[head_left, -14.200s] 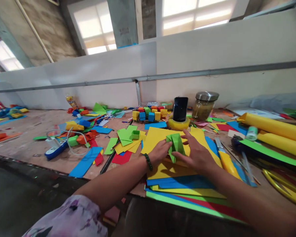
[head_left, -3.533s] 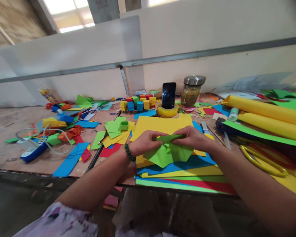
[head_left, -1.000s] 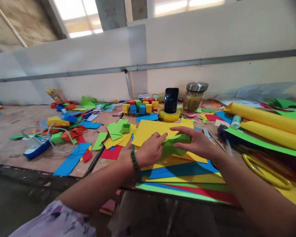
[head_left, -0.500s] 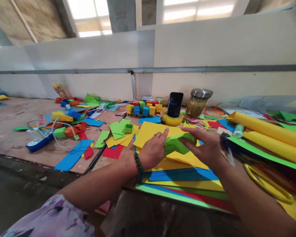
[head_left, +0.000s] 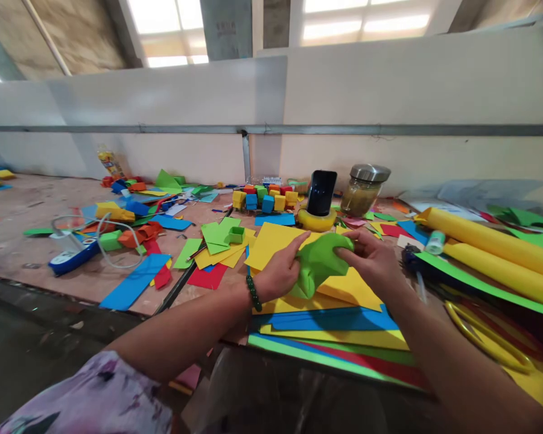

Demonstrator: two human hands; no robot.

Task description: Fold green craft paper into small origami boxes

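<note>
A creased, partly folded piece of green paper [head_left: 319, 262] is held between my two hands above the sheet stack. My left hand [head_left: 280, 268] grips its left edge, index finger stretched out; the thumb is hidden. On the other side, my right hand [head_left: 371, 259] pinches the upper right corner between thumb and fingers. Beneath lie yellow sheets [head_left: 271, 244], with blue sheets [head_left: 321, 321] showing lower in the pile. A small open green paper box [head_left: 236, 234] rests on loose green squares left of my hands.
Several coloured paper cubes [head_left: 268, 204] stand behind the stack. A phone [head_left: 322, 191] leans in a yellow holder [head_left: 315, 220] beside a lidded glass jar [head_left: 366, 190]. Yellow-handled scissors [head_left: 486, 340] and yellow paper rolls [head_left: 502, 238] lie right. A blue-and-white power strip [head_left: 72, 256] sits left.
The green paper has been turned and tilted, so more of its face and a lower flap show. My right hand has shifted its grip to the upper corner.
</note>
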